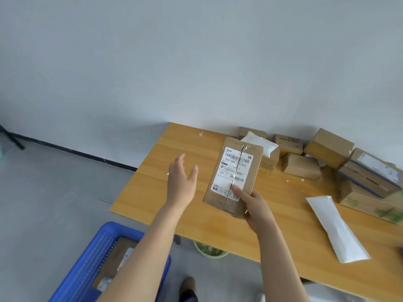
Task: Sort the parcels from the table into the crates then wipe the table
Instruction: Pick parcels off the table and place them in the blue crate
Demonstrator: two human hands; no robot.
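Observation:
My right hand (255,205) grips the near end of a brown cardboard parcel (250,171) with a white shipping label, holding it tilted above the wooden table (163,192). My left hand (181,182) hovers open just left of the parcel, fingers spread, touching nothing. A blue crate (96,253) stands on the floor at the lower left with a cardboard parcel inside. A long white mailer (335,227) lies flat on the table to the right.
Several cardboard boxes (301,166) and a white padded bag (263,144) are piled along the wall at the table's back right. Stacked boxes (370,177) crowd the right edge. A green bin (209,251) sits under the table. Small white scraps dot the tabletop.

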